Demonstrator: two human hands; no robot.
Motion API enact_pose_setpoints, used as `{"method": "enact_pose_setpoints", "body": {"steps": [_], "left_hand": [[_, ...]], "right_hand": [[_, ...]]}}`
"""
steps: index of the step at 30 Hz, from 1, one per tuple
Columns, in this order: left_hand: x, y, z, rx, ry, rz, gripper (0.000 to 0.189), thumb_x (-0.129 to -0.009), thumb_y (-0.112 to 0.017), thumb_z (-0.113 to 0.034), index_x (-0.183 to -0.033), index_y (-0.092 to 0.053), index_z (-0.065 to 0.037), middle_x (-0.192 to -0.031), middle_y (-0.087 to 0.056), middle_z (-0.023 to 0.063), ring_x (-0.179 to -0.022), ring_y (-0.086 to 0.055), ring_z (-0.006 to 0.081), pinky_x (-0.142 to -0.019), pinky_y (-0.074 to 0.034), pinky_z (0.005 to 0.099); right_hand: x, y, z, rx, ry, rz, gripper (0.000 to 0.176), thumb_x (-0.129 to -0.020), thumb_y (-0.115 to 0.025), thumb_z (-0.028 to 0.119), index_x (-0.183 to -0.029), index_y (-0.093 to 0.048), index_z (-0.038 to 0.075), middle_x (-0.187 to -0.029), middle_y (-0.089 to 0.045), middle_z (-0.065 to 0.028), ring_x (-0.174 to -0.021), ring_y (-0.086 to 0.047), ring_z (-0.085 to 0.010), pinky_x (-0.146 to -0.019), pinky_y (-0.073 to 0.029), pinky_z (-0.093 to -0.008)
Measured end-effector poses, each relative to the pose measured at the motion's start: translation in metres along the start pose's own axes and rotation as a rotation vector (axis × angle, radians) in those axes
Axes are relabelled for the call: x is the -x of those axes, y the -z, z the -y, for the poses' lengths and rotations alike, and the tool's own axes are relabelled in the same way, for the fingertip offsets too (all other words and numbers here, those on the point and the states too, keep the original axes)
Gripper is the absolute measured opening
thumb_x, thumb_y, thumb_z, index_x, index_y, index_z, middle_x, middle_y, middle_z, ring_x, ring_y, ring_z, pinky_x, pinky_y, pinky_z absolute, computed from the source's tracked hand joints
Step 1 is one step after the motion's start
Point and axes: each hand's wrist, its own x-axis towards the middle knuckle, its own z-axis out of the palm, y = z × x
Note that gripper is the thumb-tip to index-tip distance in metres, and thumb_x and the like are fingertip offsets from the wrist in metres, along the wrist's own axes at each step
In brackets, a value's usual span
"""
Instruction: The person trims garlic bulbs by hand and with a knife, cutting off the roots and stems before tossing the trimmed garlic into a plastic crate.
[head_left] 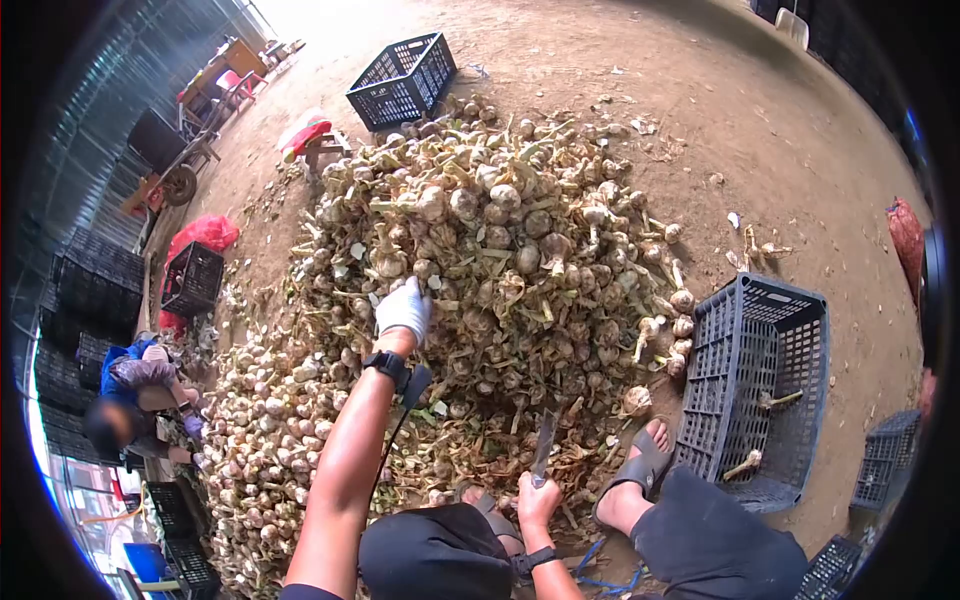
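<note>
My left hand (403, 310), in a white glove, reaches over a big heap of garlic with long dry stems (500, 230). Its fingers look stretched out, with the tips close to a garlic bulb (424, 270); part of them is hidden. Low in front of me, my bare right hand (539, 500) is closed around the handle of a knife (545, 445), its blade pointing up and away from me. Left of my left forearm lies a pile of garlic bulbs with the stems cut off (270, 430).
A black plastic crate (700, 400) with a few stems inside stands at my right. Another crate (402, 85) sits behind the heap. At the left, a person (140, 390) bends beside the trimmed bulbs, near stacked crates (95, 290). A wheelbarrow (170, 160) stands farther back.
</note>
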Motion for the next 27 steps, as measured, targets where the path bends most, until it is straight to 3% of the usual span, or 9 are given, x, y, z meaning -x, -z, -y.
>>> {"method": "enact_pose_setpoints", "body": {"steps": [3, 4, 7, 9, 14, 17, 21, 25, 27], "left_hand": [[-0.005, -0.021, 0.029, 0.33, -0.098, -0.098, 0.035, -0.091, -0.064, -0.023, -0.121, -0.064, -0.006, -0.115, -0.068, 0.0196, -0.106, -0.066, 0.0356, -0.092, -0.052, 0.039], [0.005, -0.012, 0.033, 0.468, -0.135, -0.087, 0.035, -0.091, -0.063, -0.019, -0.123, -0.064, -0.006, -0.117, -0.067, 0.0208, -0.105, -0.066, 0.0357, -0.093, -0.051, 0.0367], [0.046, 0.019, 0.041, 0.834, -0.13, 0.111, 0.031, -0.095, -0.062, -0.015, -0.125, -0.065, -0.006, -0.101, -0.071, 0.0043, -0.082, -0.067, 0.0164, -0.074, -0.054, 0.0299], [0.095, 0.072, 0.026, 0.82, -0.221, 0.292, 0.03, -0.096, -0.061, -0.011, -0.126, -0.065, -0.006, -0.096, -0.068, -0.0021, -0.078, -0.062, 0.0075, -0.069, -0.053, 0.0252], [0.179, 0.148, 0.016, 0.693, -0.471, 0.439, 0.03, -0.092, -0.068, -0.01, -0.122, -0.067, -0.009, -0.095, -0.073, 0.0071, -0.082, -0.065, 0.0108, -0.076, -0.054, 0.0294], [0.199, 0.184, 0.019, 0.593, -0.548, 0.53, 0.038, -0.09, -0.07, -0.007, -0.127, -0.064, -0.007, -0.094, -0.075, 0.0048, -0.086, -0.068, 0.0113, -0.081, -0.056, 0.0292], [0.244, 0.229, -0.008, 0.353, -0.558, 0.416, 0.052, -0.082, -0.082, -0.02, -0.127, -0.061, -0.005, -0.094, -0.074, 0.0087, -0.087, -0.069, 0.0124, -0.08, -0.056, 0.0306], [0.281, 0.218, -0.022, 0.586, -0.545, 0.307, 0.053, -0.082, -0.081, -0.021, -0.126, -0.058, -0.002, -0.107, -0.07, 0.0095, -0.098, -0.064, 0.0109, -0.088, -0.052, 0.0292], [0.289, 0.21, -0.027, 0.986, -0.365, 0.235, 0.047, -0.083, -0.079, -0.018, -0.122, -0.06, -0.002, -0.104, -0.068, 0.0044, -0.097, -0.061, 0.0096, -0.087, -0.052, 0.0281]], "right_hand": [[0.001, -0.001, 0.009, -0.068, -0.064, -0.042, 0.037, -0.078, -0.072, 0.024, -0.061, -0.06, -0.006, -0.053, -0.058, -0.0181, -0.051, -0.063, -0.0297, -0.056, -0.046, -0.0457], [0.001, 0.003, 0.022, -0.052, -0.101, 0.002, 0.036, -0.082, -0.071, 0.023, -0.062, -0.062, -0.005, -0.053, -0.06, -0.0137, -0.051, -0.064, -0.0252, -0.054, -0.048, -0.0422], [0.004, 0.016, 0.081, -0.263, -0.127, 0.052, 0.034, -0.087, -0.069, 0.021, -0.065, -0.059, -0.003, -0.056, -0.057, -0.0037, -0.046, -0.062, -0.017, -0.045, -0.051, -0.0329], [0.004, 0.018, 0.109, -0.386, -0.045, 0.049, 0.033, -0.089, -0.072, 0.027, -0.072, -0.061, 0.001, -0.058, -0.054, 0.0003, -0.043, -0.049, -0.0096, -0.046, -0.054, -0.0296], [0.034, 0.038, 0.194, -0.943, 0.028, 0.405, 0.04, -0.086, -0.079, 0.038, -0.094, -0.067, 0.0, -0.071, -0.065, -0.0053, -0.043, -0.048, -0.0061, -0.053, -0.06, -0.0309], [0.074, 0.067, 0.239, -1.0, 0.048, 0.6, 0.031, -0.088, -0.077, 0.035, -0.081, -0.066, 0.008, -0.056, -0.052, 0.0048, -0.045, -0.048, -0.0054, -0.053, -0.057, -0.0288], [0.103, 0.087, 0.252, -0.992, 0.121, 0.664, 0.028, -0.089, -0.077, 0.033, -0.081, -0.066, 0.008, -0.058, -0.053, 0.0049, -0.048, -0.049, -0.0048, -0.053, -0.056, -0.0274], [0.123, 0.105, 0.266, -0.867, 0.264, 0.605, 0.028, -0.09, -0.076, 0.028, -0.077, -0.064, 0.006, -0.061, -0.054, 0.0037, -0.051, -0.05, -0.0044, -0.053, -0.052, -0.0258], [0.122, 0.109, 0.258, -0.807, 0.326, 0.57, 0.029, -0.09, -0.076, 0.026, -0.076, -0.063, 0.005, -0.061, -0.055, 0.0023, -0.052, -0.05, -0.0052, -0.052, -0.05, -0.0271]]}}
